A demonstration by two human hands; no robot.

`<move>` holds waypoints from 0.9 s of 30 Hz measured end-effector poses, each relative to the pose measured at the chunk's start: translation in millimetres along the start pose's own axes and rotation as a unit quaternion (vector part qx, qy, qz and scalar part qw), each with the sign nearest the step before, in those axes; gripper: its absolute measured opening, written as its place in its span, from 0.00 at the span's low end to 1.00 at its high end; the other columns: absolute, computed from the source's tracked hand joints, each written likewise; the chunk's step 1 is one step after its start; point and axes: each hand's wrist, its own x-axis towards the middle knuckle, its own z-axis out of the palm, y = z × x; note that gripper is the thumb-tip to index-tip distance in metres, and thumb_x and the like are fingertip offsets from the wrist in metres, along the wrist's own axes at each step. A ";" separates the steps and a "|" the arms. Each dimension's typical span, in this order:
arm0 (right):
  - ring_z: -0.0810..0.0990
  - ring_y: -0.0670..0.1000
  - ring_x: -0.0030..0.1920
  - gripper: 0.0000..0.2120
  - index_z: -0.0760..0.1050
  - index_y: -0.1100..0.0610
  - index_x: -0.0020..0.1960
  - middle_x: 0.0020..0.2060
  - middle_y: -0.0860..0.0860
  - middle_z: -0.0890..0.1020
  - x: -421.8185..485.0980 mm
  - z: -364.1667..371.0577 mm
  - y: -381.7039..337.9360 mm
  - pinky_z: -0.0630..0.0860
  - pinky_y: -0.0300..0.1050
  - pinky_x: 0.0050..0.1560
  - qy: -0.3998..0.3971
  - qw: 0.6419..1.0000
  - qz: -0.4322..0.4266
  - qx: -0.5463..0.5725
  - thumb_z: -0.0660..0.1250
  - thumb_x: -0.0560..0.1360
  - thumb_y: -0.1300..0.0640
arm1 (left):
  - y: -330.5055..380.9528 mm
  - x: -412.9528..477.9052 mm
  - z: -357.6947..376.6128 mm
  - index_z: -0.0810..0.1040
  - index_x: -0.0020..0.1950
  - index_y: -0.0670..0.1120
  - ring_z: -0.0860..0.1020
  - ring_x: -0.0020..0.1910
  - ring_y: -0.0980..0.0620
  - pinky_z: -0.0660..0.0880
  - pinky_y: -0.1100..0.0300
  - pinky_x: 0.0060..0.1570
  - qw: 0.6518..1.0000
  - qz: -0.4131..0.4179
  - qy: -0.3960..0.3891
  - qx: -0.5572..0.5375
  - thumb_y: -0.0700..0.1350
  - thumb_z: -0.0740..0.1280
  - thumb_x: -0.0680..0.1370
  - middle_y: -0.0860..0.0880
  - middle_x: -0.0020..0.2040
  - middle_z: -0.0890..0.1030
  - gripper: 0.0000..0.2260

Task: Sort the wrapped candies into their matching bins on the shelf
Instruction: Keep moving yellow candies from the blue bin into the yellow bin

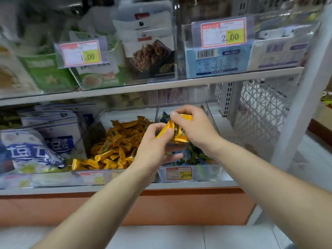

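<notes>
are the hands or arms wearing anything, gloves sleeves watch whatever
Nothing worn that shows. The left hand and right hand are bare, with no gloves, no rings in view, and no watch or band at either wrist. No sleeve shows on either arm right down to the frame's bottom edge.

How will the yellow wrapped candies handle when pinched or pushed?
Probably light: the right hand holds several yellow candies at once. The glossy wrappers look slippery, so a pinch may slide. In the pile they lie loose at all angles, so a push would likely shift them, not roll them.
</notes>
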 end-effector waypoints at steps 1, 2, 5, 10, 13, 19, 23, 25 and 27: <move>0.79 0.39 0.42 0.05 0.79 0.46 0.45 0.42 0.44 0.82 3.0 13.2 -4.3 0.72 0.38 0.43 0.004 1.000 -0.001 0.008 0.69 0.76 0.46 | 2.5 0.2 -2.6 0.73 0.60 0.49 0.86 0.44 0.46 0.81 0.56 0.35 0.999 0.022 0.028 0.013 0.48 0.63 0.83 0.44 0.53 0.83 0.08; 0.79 0.41 0.43 0.07 0.79 0.47 0.46 0.42 0.44 0.82 7.2 25.5 -8.8 0.72 0.39 0.43 0.008 1.000 0.001 0.018 0.68 0.76 0.45 | 5.1 1.8 -7.0 0.73 0.59 0.50 0.86 0.41 0.47 0.80 0.57 0.32 0.996 0.053 0.056 0.041 0.48 0.64 0.82 0.45 0.51 0.83 0.07; 0.80 0.42 0.44 0.08 0.79 0.49 0.48 0.42 0.44 0.82 27.3 60.5 -16.4 0.72 0.40 0.43 -0.016 1.000 -0.006 -0.004 0.65 0.78 0.46 | 9.2 14.8 -39.4 0.74 0.57 0.53 0.83 0.36 0.53 0.78 0.61 0.30 0.967 0.144 0.127 0.169 0.49 0.67 0.80 0.49 0.45 0.82 0.07; 0.78 0.52 0.55 0.11 0.76 0.49 0.59 0.55 0.50 0.81 68.3 116.8 -9.0 0.71 0.43 0.50 -0.104 0.985 -0.005 -0.139 0.61 0.81 0.46 | 10.6 41.4 -113.5 0.77 0.62 0.52 0.80 0.53 0.50 0.77 0.54 0.52 0.890 0.166 0.200 0.374 0.50 0.70 0.78 0.52 0.51 0.82 0.13; 0.77 0.53 0.61 0.18 0.69 0.47 0.69 0.62 0.50 0.78 89.1 131.0 -6.3 0.69 0.41 0.47 -0.160 0.966 -0.003 -0.204 0.60 0.81 0.44 | 2.7 49.4 -141.2 0.75 0.69 0.50 0.80 0.59 0.45 0.77 0.49 0.59 0.851 0.167 0.182 0.464 0.49 0.70 0.78 0.46 0.61 0.82 0.19; 0.74 0.47 0.65 0.24 0.70 0.39 0.70 0.66 0.43 0.75 82.0 113.8 -5.9 0.68 0.39 0.54 -0.214 0.945 -0.010 -0.247 0.65 0.76 0.37 | 0.3 52.3 -159.1 0.69 0.73 0.58 0.76 0.63 0.42 0.74 0.43 0.62 0.772 0.126 0.145 0.605 0.57 0.66 0.77 0.48 0.65 0.79 0.25; 0.78 0.39 0.53 0.09 0.80 0.43 0.56 0.52 0.37 0.81 43.1 71.2 -2.4 0.72 0.35 0.50 -0.173 0.952 -0.066 -0.246 0.66 0.77 0.45 | 2.9 45.4 -146.2 0.72 0.71 0.57 0.75 0.62 0.45 0.76 0.48 0.59 0.793 0.175 0.125 0.570 0.56 0.67 0.76 0.49 0.64 0.79 0.22; 0.78 0.36 0.50 0.06 0.80 0.42 0.53 0.48 0.36 0.82 22.0 47.1 1.5 0.74 0.36 0.49 -0.147 0.958 -0.068 -0.238 0.66 0.77 0.48 | 1.9 39.9 -128.9 0.74 0.69 0.56 0.75 0.63 0.47 0.76 0.51 0.59 0.793 0.202 0.115 0.563 0.55 0.67 0.77 0.51 0.64 0.78 0.20; 0.79 0.35 0.48 0.05 0.80 0.40 0.49 0.45 0.36 0.82 8.3 27.7 3.6 0.74 0.36 0.47 -0.136 0.959 -0.067 -0.240 0.67 0.77 0.51 | -1.4 33.1 -108.2 0.75 0.66 0.56 0.76 0.60 0.52 0.76 0.55 0.57 0.796 0.229 0.085 0.553 0.55 0.68 0.77 0.54 0.62 0.78 0.17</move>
